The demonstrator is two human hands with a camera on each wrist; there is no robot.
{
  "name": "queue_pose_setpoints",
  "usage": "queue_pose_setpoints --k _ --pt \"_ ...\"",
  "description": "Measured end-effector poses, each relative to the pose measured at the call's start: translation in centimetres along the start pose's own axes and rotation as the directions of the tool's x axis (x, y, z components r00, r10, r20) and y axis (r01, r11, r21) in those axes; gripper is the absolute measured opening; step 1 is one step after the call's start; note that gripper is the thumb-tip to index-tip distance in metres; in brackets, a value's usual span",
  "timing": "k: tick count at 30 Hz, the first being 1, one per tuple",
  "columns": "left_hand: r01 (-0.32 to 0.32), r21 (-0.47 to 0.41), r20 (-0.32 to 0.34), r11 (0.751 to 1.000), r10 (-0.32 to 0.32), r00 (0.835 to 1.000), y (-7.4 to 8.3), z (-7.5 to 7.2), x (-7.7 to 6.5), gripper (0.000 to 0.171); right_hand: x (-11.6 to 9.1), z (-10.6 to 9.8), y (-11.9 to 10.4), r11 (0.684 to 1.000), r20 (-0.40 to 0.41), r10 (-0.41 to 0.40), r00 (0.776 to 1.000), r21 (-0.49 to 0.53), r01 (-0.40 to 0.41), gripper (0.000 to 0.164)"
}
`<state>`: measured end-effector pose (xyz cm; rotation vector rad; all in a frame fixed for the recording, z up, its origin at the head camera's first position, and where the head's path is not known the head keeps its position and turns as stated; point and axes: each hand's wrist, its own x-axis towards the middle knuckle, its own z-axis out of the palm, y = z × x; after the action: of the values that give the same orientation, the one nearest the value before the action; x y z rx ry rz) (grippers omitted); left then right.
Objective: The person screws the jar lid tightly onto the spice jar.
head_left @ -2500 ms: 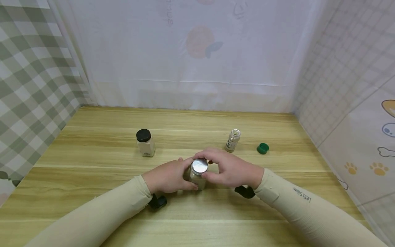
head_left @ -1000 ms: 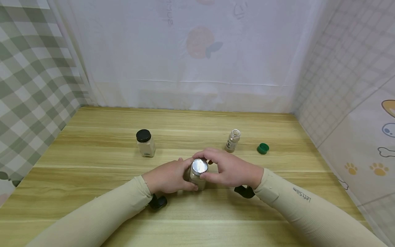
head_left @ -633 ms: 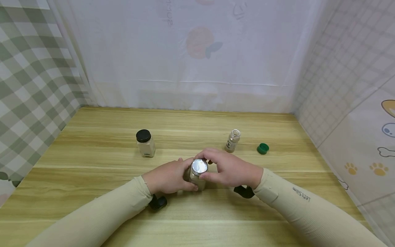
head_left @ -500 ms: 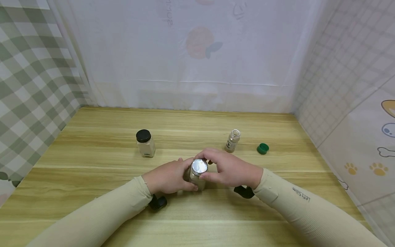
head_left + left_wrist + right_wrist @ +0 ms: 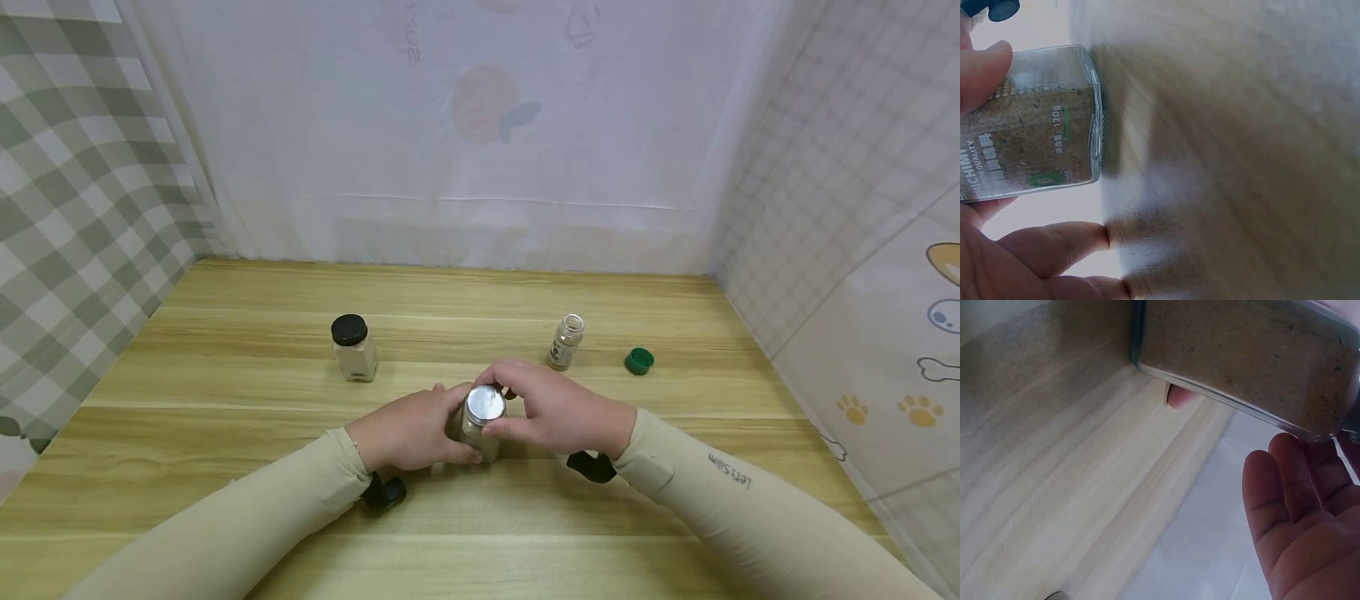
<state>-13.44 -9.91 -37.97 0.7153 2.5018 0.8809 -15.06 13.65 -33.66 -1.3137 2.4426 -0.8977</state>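
Glass spice jar [image 5: 486, 451] upright on the wood-grain table [image 5: 570, 525], its silver top [image 5: 485, 402] apparently being worked.
Left hand [image 5: 411, 429] clasps the body, lower fingers spread; right hand [image 5: 566, 408] pinches the jar's rim between thumb and forefinger, other fingers side by side. The next move seems to call for a firm left hold. Left wrist alone shows white lettering [image 5: 984, 156]; only head shows the top.

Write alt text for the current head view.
A person's left hand and right hand hold a silver-topped jar at a wood-grain table. Behind it stand a black-lidded jar, left, and an uncapped bottle, right, with a green cap farther right.
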Motion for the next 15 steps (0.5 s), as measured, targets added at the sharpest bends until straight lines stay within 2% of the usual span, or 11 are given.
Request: queue_pose_setpoints --k 4,8,11,15 --pt "-0.001 0.007 0.0 1.0 0.001 1.0 0.06 0.02 0.06 0.08 -0.06 0.01 0.11 1.0 0.001 -0.012 1.0 -0.018 0.012 0.044" --pt "0.031 0.026 0.007 0.999 -0.031 0.999 0.16 -0.03 0.01 0.086 -0.21 -0.18 0.39 0.998 0.02 -0.048 0.999 -0.033 0.048 0.052" --pt "0.052 0.03 0.011 0.998 -0.053 0.999 0.2 -0.08 -0.07 0.088 -0.2 -0.21 0.46 0.998 0.026 -0.061 0.998 -0.033 0.062 0.045" --pt "0.029 0.011 0.011 1.0 -0.029 1.0 0.23 -0.1 -0.12 0.086 -0.13 -0.12 0.27 0.999 0.015 -0.044 0.999 -0.026 0.045 0.037"
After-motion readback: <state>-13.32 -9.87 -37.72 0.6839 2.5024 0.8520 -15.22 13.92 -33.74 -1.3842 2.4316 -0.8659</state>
